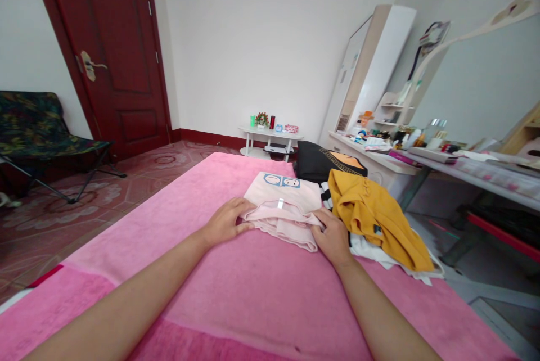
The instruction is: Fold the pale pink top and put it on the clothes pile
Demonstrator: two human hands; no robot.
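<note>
A pale pink shirt (pixel 291 212) lies folded on the pink bedspread (pixel 198 192), its blue-and-white print on the far side and a small white label at the neckline. My left hand (pixel 230 219) grips the shirt's left edge between thumb and fingers. At the opposite edge, my right hand (pixel 333 234) pinches the fabric, fingers closed on it. Layers of the shirt's near side hang loosely gathered between the two hands.
Right of the shirt lie a yellow garment (pixel 371 215) and white cloth, with a black garment (pixel 324 161) behind. A cluttered dressing table (pixel 422 156) stands at right. A low white stand (pixel 270 133) is by the wall; a folding chair (pixel 46 125) stands at left.
</note>
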